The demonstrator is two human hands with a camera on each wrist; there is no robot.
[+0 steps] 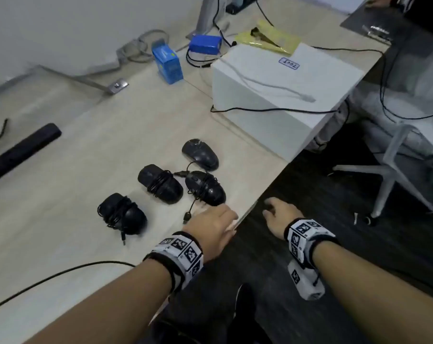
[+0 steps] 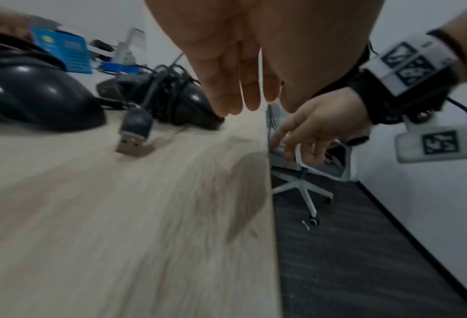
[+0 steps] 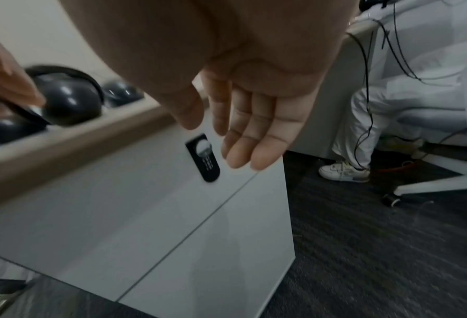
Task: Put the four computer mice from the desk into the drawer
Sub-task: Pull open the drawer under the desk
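Your left hand point(image 1: 211, 225) held nothing: its fingers point(image 2: 235, 94) were straight and together, hovering just above the desk point(image 1: 74, 194) at its front edge, near the closest mouse. Your right hand point(image 1: 280, 216) was empty too, fingers point(image 3: 254, 137) loosely extended and a little bent, out beyond the desk edge over the dark carpet point(image 1: 334, 244), in front of the white drawer unit point(image 3: 145, 215) under the desk. The drawer fronts were closed, and a black combination lock point(image 3: 203, 157) sat on the upper one, just beside your right fingertips.

All four black mice lay on the desk. The nearest mouse point(image 1: 205, 187) had its cable wound round it, and a loose USB plug point(image 2: 134, 135) rested on the wood just in front of your left hand. A second wrapped mouse point(image 1: 160, 183) lay to its left, a third wrapped mouse point(image 1: 122, 214) further left and closer to you, and the fourth mouse point(image 1: 200, 153) behind them.

Further back stood a white box point(image 1: 284, 95), a blue carton point(image 1: 168, 62) and a blue pack point(image 1: 205, 44). A white office chair point(image 1: 396, 157) stood on the carpet to your right.
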